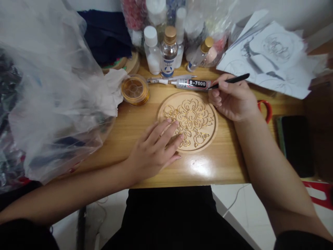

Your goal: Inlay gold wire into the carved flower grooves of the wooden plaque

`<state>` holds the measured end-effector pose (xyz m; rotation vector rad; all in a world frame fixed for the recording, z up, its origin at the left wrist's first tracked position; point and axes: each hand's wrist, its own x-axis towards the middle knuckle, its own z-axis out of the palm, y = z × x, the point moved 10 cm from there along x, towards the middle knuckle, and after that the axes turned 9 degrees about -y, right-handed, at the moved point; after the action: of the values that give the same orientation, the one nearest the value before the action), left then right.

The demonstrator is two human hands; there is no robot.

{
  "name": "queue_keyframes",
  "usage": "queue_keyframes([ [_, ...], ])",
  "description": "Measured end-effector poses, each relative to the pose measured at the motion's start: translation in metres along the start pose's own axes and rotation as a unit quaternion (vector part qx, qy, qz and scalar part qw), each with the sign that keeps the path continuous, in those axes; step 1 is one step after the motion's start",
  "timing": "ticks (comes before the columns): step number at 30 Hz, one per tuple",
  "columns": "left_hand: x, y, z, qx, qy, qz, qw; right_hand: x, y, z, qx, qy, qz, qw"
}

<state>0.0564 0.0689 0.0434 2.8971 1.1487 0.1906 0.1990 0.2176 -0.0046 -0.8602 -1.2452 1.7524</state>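
A round wooden disc (208, 130) with a gold flower pattern lies on the wooden table (221, 163). My left hand (153, 151) rests flat on the disc's lower left part, fingers stretched out over the gold wire. My right hand (232, 99) sits at the disc's upper right edge, fingers closed on a thin black tool (231, 80) that points up and to the right. A B-7000 glue tube (191, 83) lies just behind the disc, close to my right hand.
A spool of gold wire (134, 89) stands left of the glue. Several bottles (169, 52) line the back. A big clear plastic bag (49, 90) fills the left side. Sketch papers (273, 59), red scissor handles (266, 109) and a dark phone (295, 144) lie on the right.
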Motion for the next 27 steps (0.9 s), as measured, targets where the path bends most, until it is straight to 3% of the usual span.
queue_keyframes([
  [12, -0.0029, -0.0044, -0.0039, -0.025, 0.044, -0.009, 0.999, 0.0007, -0.0008, 0.0025, 0.013, -0.003, -0.009, 1.0],
  [18, -0.0006, -0.0055, 0.0005, -0.023, 0.019, -0.013, 0.999, -0.0006, 0.0006, -0.0015, 0.019, 0.018, -0.003, 1.0],
  [27, 0.0013, -0.001, -0.0006, 0.007, 0.004, -0.002, 1.0, 0.0009, 0.0023, -0.0017, 0.004, 0.004, 0.008, 1.0],
])
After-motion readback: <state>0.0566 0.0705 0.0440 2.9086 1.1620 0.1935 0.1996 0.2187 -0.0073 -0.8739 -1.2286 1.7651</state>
